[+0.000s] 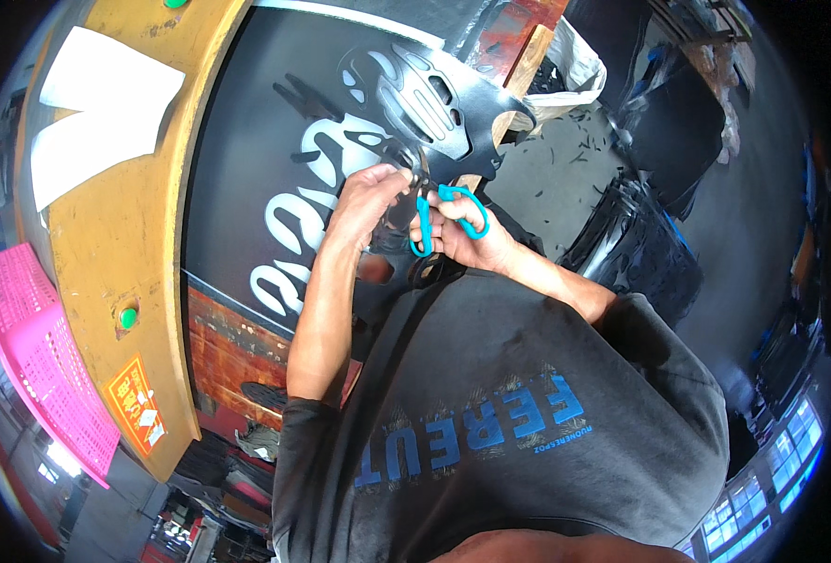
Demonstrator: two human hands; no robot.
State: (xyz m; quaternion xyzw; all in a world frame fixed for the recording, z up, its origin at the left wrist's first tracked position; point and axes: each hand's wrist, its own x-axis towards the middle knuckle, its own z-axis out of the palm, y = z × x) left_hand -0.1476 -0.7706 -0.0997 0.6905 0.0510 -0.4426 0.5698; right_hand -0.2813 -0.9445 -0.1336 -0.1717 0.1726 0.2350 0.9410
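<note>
My right hand [479,236] is closed on a pair of scissors with teal handles [424,229], fingers through the loops. The dark blades point up and away from me, beside my left fingertips. My left hand [368,202] pinches a thin, glossy black sheet piece [398,218] next to the blades; much of that piece is hidden by my hands and its dark surroundings. Just beyond lies a shiny black moulded panel [425,101] with long slots and a curved notch. Whether the blades are cutting into the piece cannot be made out.
A black work surface [237,178] carries several pale looped shapes [293,225] and loose black scraps [303,98]. To the left stand a yellow machine frame [124,253] with white sheets [106,113], and a pink basket [49,357]. Black sheets [636,244] are stacked at right, near a white sack [575,66].
</note>
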